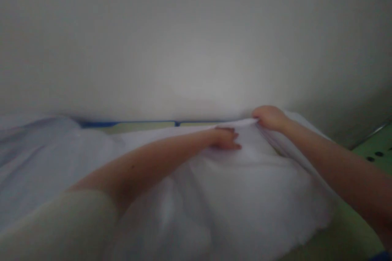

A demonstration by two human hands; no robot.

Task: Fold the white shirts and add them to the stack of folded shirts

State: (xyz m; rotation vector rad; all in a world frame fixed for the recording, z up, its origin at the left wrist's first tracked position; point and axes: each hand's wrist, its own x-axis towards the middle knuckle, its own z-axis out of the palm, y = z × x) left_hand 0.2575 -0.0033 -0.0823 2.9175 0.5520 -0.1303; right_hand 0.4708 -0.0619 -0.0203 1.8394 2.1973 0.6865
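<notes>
Crosswise, white cloth (251, 183) stretches left to right; right hand (270, 117) pinching it, left hand (226, 138) spread

Pale wall (196, 49), blue edging (99, 124), dark-spotted green surface (377, 140)

The left sleeve (61, 224), plain and pale off-white, ends in a rounded hem (112, 202). Beyond the sleeve, the left forearm (153, 155), with one small round spot (132, 166), and left hand (226, 138) are bare; right of the sleeve, so are the right forearm (333, 163) and right hand (272, 118).
</notes>
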